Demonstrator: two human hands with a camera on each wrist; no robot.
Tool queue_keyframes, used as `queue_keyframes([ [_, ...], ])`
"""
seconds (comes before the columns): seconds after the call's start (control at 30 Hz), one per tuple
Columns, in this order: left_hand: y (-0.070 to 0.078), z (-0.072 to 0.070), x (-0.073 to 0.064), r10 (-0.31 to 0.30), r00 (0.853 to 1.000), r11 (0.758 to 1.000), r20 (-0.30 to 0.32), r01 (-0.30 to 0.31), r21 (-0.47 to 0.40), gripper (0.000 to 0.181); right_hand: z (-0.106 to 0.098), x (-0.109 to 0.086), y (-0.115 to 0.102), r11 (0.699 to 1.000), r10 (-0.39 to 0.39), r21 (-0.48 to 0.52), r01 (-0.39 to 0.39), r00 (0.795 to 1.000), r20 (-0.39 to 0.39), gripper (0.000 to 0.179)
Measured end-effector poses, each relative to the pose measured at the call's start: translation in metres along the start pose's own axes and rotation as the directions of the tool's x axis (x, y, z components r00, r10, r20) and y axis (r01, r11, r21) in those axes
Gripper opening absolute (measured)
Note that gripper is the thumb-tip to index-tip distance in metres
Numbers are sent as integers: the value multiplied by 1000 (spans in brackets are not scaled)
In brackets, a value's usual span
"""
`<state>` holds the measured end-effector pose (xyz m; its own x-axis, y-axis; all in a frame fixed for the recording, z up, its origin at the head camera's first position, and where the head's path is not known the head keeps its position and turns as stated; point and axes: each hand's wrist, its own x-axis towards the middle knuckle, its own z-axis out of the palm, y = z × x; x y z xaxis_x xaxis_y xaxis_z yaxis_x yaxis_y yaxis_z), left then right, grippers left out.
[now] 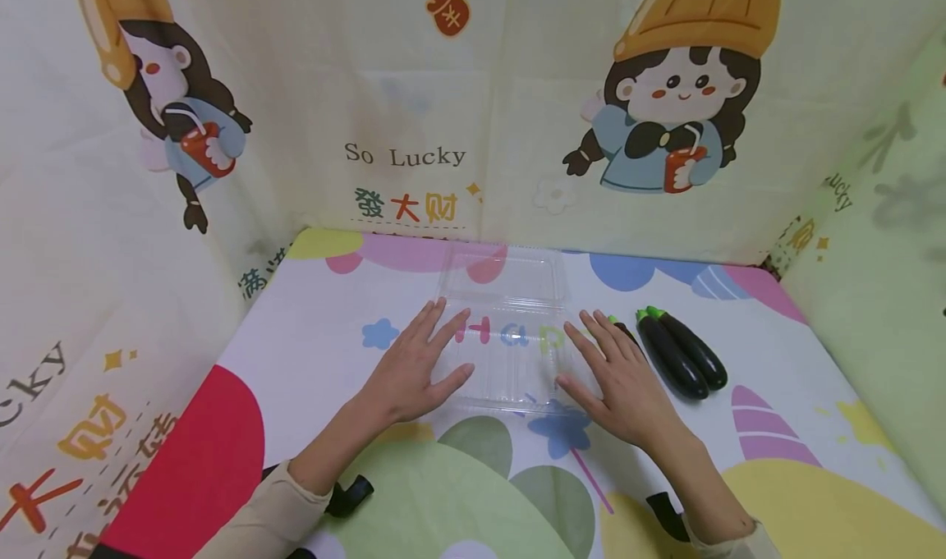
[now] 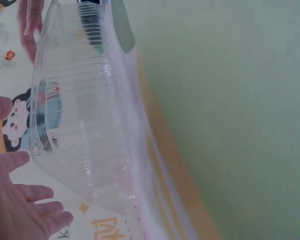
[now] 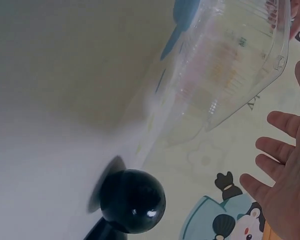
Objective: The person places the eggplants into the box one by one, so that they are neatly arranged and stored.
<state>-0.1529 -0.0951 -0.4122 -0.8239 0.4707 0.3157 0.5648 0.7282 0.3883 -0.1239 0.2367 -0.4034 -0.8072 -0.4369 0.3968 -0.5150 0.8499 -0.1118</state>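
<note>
A clear plastic clamshell box lies on the table in the head view, its lid folded back toward the rear wall. My left hand hovers at the box's left side with fingers spread. On the opposite side is my right hand, its fingers also straight and apart. Neither hand holds anything. In the left wrist view the ribbed side of the box stands beside the left fingers. Dark eggplants with green caps lie right of the right hand, one partly hidden behind it.
A patterned cloth covers the table. Printed cloth walls enclose the back and both sides. In the right wrist view, the rounded end of an eggplant shows near the bottom. Black straps sit by the wrists.
</note>
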Motion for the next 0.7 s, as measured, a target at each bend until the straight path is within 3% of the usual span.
queue_keyframes([
  [0.43, -10, 2, 2, -77, 997, 995, 10, 77, -64, 74, 2, -8, 13, 995, 45, 94, -43, 999, -21, 68],
  [0.7, -18, 5, 2, -88, 996, 988, 17, 89, -126, 71, 0, -15, 21, 980, 94, 176, -90, 995, -14, 64],
])
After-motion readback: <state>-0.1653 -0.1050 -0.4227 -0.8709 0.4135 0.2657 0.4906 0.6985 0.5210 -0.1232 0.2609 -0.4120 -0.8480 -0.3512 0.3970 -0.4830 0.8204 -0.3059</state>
